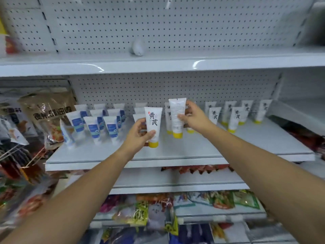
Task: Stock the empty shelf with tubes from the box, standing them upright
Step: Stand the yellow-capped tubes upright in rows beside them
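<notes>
Stocking a white shop shelf [175,153] with 2 hands at once. Gripping a yellow-capped tube [153,126] in the left hand [139,133], thumb across the printed front, fingers curled behind, cap down over the shelf's front half; cannot tell whether touching it. Pinching a second yellow-capped tube [177,118] in the right hand [194,117], thumb on the barcode side facing the camera, held upright, farther back among the standing stock. Flanked on the left by a cluster of blue-labelled tubes [95,126] standing cap-down, 1 at the far left leaning, and on the right by rows of matching yellow-capped tubes [235,118] before the pegboard back panel [158,87]. Topped by an upper shelf [228,59] carrying a white egg-shaped object [138,48]. Hemmed in at the left by foil snack bags [49,117].
</notes>
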`<state>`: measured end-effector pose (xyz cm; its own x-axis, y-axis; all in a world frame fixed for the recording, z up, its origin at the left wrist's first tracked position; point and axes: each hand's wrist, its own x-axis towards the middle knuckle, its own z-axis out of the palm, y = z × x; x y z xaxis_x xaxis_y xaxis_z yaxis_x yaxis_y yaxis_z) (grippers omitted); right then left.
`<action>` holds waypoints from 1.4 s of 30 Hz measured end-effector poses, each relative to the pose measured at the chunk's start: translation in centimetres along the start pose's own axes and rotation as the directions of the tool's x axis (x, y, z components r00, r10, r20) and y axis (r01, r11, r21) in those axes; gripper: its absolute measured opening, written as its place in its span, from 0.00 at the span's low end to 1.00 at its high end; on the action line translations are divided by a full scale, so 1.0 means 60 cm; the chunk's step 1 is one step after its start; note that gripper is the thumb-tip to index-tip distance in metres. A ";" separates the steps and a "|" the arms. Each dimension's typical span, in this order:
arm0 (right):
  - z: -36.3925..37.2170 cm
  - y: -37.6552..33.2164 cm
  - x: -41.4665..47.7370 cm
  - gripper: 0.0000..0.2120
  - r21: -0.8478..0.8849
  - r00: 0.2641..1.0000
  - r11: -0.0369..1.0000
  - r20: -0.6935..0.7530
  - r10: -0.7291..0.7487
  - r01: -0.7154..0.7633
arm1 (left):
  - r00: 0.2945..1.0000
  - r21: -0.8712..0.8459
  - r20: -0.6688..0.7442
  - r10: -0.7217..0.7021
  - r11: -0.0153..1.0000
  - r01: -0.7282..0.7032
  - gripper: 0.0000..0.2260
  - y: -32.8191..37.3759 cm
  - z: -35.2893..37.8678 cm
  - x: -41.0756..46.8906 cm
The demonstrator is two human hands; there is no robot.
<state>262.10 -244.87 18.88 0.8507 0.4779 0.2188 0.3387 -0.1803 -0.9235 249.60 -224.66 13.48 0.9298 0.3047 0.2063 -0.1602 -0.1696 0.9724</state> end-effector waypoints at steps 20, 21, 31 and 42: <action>-0.348 0.130 -0.039 0.18 -0.090 0.926 0.981 -0.354 0.131 -0.173 | 0.933 -0.149 0.357 0.043 0.989 0.012 0.19 -0.034 0.358 0.187; -0.361 0.133 -0.037 0.18 -0.092 0.919 0.980 -0.372 0.132 -0.178 | 0.929 -0.156 0.366 0.044 0.988 0.015 0.20 -0.037 0.372 0.199; -0.466 0.169 -0.022 0.18 -0.090 0.870 0.974 -0.472 0.144 -0.210 | 0.890 -0.173 0.451 0.070 0.985 0.010 0.18 -0.036 0.463 0.270; -0.552 0.235 0.025 0.18 -0.049 0.911 0.986 -0.393 0.127 -0.159 | 0.927 -0.150 0.368 0.069 0.989 -0.014 0.19 -0.039 0.538 0.293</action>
<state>281.49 -275.19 16.62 0.9758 0.0746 0.2056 0.2186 -0.2960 -0.9299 277.01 -249.18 11.29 0.9730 -0.0742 0.2186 -0.2214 -0.0314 0.9747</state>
